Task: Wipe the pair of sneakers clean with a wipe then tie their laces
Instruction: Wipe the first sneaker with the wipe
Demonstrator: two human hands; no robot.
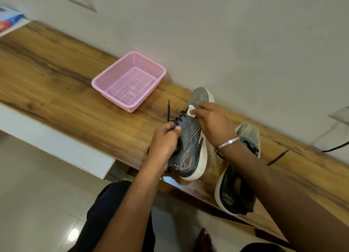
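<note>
Your left hand (166, 138) pinches the floppy black lace (168, 111), steadying the light, soft grey mesh sneaker (190, 138). Your right hand (211, 119) pinches a limp white wipe (190, 111) against it; grip the firmer white sole (203, 157).

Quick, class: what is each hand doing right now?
Left hand: fingers pinch the black lace of the near sneaker.
Right hand: fingers hold the white wipe against that sneaker.

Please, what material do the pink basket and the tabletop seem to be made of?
The pink basket looks like moulded plastic: uniform colour, fine perforated grid walls. The tabletop looks like wood or wood-look laminate: brown grain streaks, smooth, slightly glossy finish.
</note>
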